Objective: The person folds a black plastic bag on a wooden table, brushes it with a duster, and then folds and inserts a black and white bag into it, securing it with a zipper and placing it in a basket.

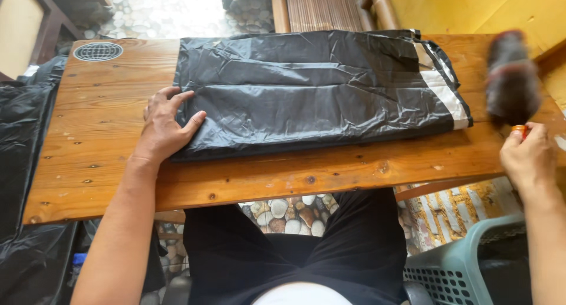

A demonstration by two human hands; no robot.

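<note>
A wooden surface (pixel 88 163) is seen from above, and most of its far half is covered by a folded black plastic bag (pixel 312 92), which lies flat with a white band at its right end. The bag's near left corner is pressed down by the left hand (pixel 167 125), laid flat with fingers spread, partly on the bag and partly on the bare wood beside it. Just right of the bag's white band, the orange handle of a dark, blurred brush (pixel 512 78) is gripped in the closed right hand (pixel 529 157), and below that a teal basket (pixel 466 263) is visible.
</note>
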